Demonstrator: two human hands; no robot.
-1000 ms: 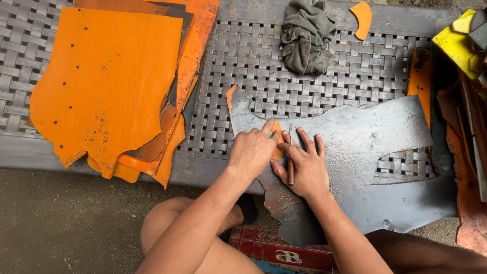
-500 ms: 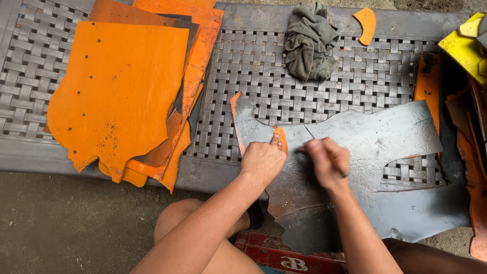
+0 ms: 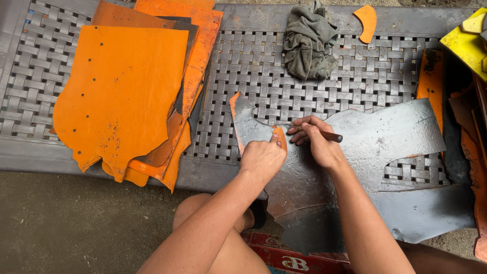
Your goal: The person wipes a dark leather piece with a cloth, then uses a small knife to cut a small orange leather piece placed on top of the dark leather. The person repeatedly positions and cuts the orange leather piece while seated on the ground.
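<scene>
A large grey sheet of leather [image 3: 385,137] with orange edges lies across the woven grey bench [image 3: 329,86] and hangs over its front edge. My left hand [image 3: 261,157] presses a small orange template piece [image 3: 279,138] onto the sheet. My right hand [image 3: 317,139] grips a dark-handled tool [image 3: 331,136], its tip hidden under my fingers right beside the template. The two hands are close together, almost touching.
A stack of orange leather sheets [image 3: 122,86] lies on the bench's left half. A crumpled grey-green rag [image 3: 308,40] and a small orange offcut [image 3: 367,21] sit at the back. Yellow and orange scraps [image 3: 466,45] crowd the right edge. A red box [image 3: 284,256] sits below by my knee.
My right hand has shifted up and to the right along the template's edge, the tool handle now showing. My left hand keeps pressing the orange template. The camera has moved slightly.
</scene>
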